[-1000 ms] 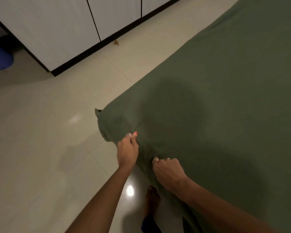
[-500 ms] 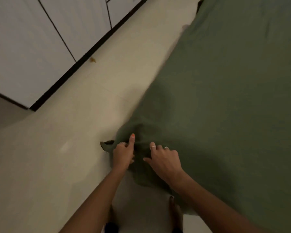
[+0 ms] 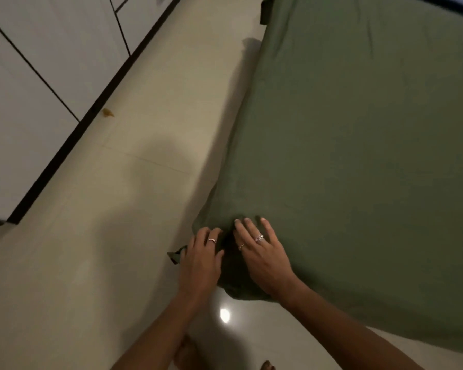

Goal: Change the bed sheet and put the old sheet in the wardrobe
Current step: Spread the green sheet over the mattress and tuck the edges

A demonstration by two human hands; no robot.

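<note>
- Green sheet (image 3: 358,156) spread flat over the bed, covering the whole top in view; near corner draped over the mattress corner, hanging toward the tiled floor (image 3: 118,209).
- Left hand (image 3: 202,259) on the outer side of that corner, fingers bent over the fabric; a small dark tip of cloth poking out just beside the knuckles. Pinching or only pressing: cannot tell, fingertips partly hidden in the fold.
- Right hand (image 3: 262,252) laid flat on the top of the corner, fingers straight and spread, pressing the cloth down, nothing clasped.
- Hands just beside each other, a dark crease of bunched cloth between them.
- Wardrobe (image 3: 38,89) with white doors and a dark base strip across the floor, well apart from the bed; doors look closed.
- Small brownish scrap (image 3: 108,112) on the floor near the wardrobe base.
- Handling, as a judgement: thin soft cotton-like cloth, light, limp, no stiffness, not fragile, little slip; creases and bunches readily, slides off the corner if pulled slack.
- Best hold, likely: pinch the hem at the corner tip and the edge on either side, pull taut, tuck under; flat palm good only for smoothing.
- Step likely: fitting or smoothing the corner; whether new or old sheet not tellable.
</note>
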